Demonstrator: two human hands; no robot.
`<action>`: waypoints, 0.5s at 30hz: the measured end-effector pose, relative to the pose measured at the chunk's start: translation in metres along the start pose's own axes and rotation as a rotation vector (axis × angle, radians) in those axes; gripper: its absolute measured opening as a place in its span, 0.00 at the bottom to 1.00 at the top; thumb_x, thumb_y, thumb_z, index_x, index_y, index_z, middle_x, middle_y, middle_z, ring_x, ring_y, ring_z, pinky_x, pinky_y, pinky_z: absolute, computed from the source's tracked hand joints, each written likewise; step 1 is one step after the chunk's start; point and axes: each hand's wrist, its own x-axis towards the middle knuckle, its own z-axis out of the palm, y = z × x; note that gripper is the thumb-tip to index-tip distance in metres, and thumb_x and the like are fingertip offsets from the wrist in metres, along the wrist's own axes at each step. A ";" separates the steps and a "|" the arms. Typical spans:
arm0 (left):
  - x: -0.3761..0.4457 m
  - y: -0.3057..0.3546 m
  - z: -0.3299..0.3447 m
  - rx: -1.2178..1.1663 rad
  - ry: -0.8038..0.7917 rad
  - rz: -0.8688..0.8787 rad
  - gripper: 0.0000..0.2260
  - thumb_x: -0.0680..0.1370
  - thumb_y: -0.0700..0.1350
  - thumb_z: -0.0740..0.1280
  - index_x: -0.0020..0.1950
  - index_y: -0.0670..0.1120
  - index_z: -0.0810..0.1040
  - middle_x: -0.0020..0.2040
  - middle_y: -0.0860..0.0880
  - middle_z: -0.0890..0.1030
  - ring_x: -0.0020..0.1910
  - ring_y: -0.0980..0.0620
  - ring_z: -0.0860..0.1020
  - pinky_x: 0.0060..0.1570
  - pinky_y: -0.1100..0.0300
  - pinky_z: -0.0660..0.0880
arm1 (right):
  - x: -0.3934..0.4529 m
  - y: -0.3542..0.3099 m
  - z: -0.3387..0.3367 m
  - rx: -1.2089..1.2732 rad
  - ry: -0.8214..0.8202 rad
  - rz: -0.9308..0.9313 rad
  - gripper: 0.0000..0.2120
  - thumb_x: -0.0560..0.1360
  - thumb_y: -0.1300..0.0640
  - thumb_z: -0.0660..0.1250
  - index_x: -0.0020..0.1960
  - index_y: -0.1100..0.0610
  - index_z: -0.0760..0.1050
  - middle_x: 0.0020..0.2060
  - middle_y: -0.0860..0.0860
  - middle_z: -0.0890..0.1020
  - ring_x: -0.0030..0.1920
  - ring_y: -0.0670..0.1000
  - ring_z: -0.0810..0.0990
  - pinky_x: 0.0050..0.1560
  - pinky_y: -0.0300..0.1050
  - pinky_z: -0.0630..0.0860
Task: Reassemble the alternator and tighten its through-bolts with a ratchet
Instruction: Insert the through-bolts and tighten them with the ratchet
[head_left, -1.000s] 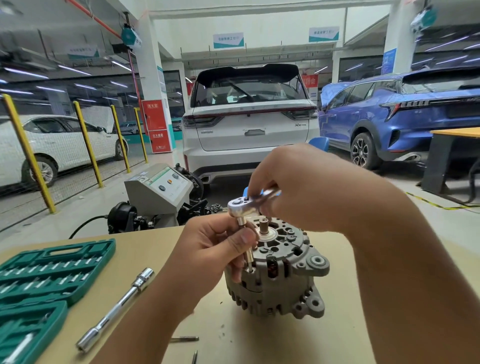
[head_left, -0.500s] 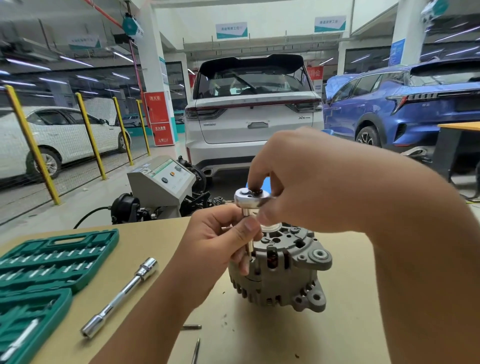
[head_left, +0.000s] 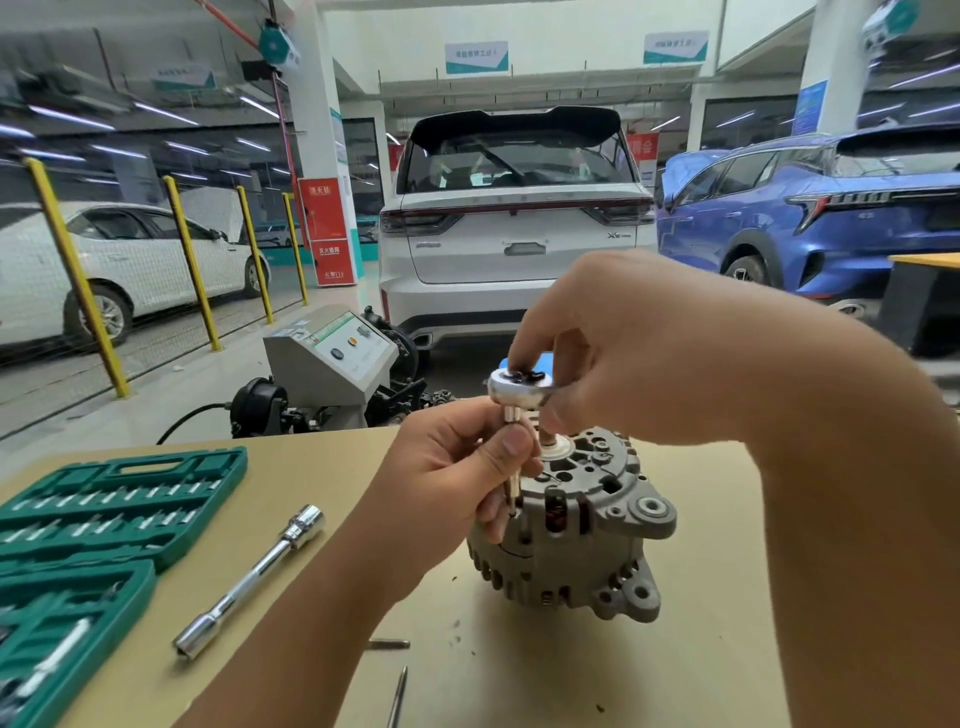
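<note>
Head view: the alternator (head_left: 571, 525) stands on the tabletop (head_left: 545, 675), shaft end up; all places below are given from it.
Alternator handling: cast metal housing, likely heavy and rigid, with ribs and mounting ears that give purchase; it should stay put under light turning, but wants steadying at the housing rim when real torque goes on.
Ratchet: the ratchet (head_left: 521, 387) head sits above the alternator's near-left rim, its thin driver shaft running straight down to a through-bolt hole there.
Right grip: the right hand (head_left: 639, 358) is curled over the ratchet head from above, fingertips on its top.
Left grip: the left hand (head_left: 462, 473) pinches the driver shaft between thumb and fingers, just left of the alternator's shaft, and touches the housing.
Where to hold: judged best at the slim, smooth, slippery shaft low down to keep it seated.
Loose parts: two spare bolts (head_left: 389, 644) lie in front of the alternator; an extension bar (head_left: 249, 582) and green socket case (head_left: 104, 509) lie to its left.
</note>
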 end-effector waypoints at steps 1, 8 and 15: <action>0.000 0.000 0.000 -0.017 0.001 -0.008 0.08 0.78 0.52 0.70 0.46 0.50 0.85 0.40 0.45 0.84 0.25 0.57 0.72 0.27 0.60 0.74 | 0.001 0.001 0.001 0.032 -0.002 0.014 0.14 0.73 0.57 0.75 0.54 0.41 0.84 0.39 0.42 0.83 0.41 0.44 0.80 0.35 0.39 0.76; 0.001 0.002 0.004 0.053 0.060 -0.026 0.08 0.78 0.54 0.72 0.44 0.51 0.86 0.38 0.42 0.82 0.23 0.54 0.72 0.26 0.58 0.73 | -0.001 -0.003 0.000 -0.056 -0.040 -0.025 0.12 0.71 0.47 0.77 0.54 0.43 0.83 0.35 0.42 0.78 0.36 0.43 0.76 0.30 0.39 0.69; 0.002 0.007 0.003 0.010 0.025 -0.077 0.07 0.78 0.48 0.70 0.42 0.50 0.86 0.38 0.42 0.82 0.25 0.54 0.70 0.26 0.59 0.73 | 0.005 0.006 0.007 -0.017 0.005 0.048 0.13 0.76 0.61 0.70 0.53 0.43 0.83 0.43 0.44 0.80 0.42 0.48 0.79 0.38 0.43 0.79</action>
